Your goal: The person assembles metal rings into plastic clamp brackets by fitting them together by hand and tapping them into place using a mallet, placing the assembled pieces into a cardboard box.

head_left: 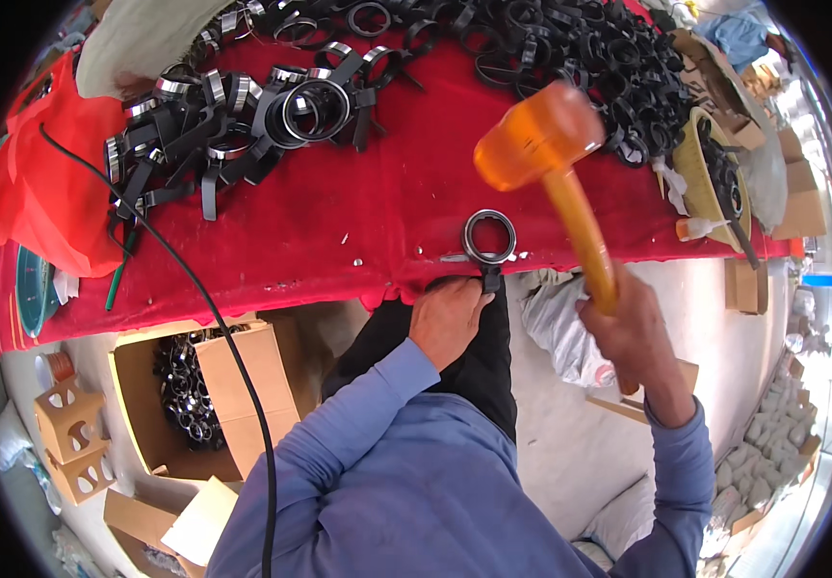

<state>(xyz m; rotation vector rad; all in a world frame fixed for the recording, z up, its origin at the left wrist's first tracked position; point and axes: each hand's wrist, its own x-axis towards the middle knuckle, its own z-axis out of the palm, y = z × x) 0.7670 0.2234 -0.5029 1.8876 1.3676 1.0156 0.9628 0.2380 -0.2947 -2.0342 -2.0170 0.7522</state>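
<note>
Orange-headed mallet (538,135), slightly blurred, stands raised above the counter (416,183), its head at 11 o'clock from the right hand (636,332). That hand's grip is wrapped tightly round the yellow-orange handle. The left hand (447,316) has a narrow grip, its fingers closed at the black stem of a silver-and-black ring (467,237). This ring is at 1 o'clock from the left knuckles, by the counter's near edge, with the mallet head above it at 1 o'clock and apart from it.

Farther out, red cloth covers the counter. Toward 11 o'clock lies a cluster of black and silver ring clamps (209,120); toward 1 o'clock, a heap of black ring parts (580,48) spreads out. At 2 o'clock a yellow basket (693,178) holds more black pieces. At 10 o'clock a red bag (55,183) slumps beside a slim green rod (119,275). Below the counter, at 8 o'clock, an open cardboard box (243,371) contains ring clamps. A black cable (214,303) curves down the left side, crossing before the box.
</note>
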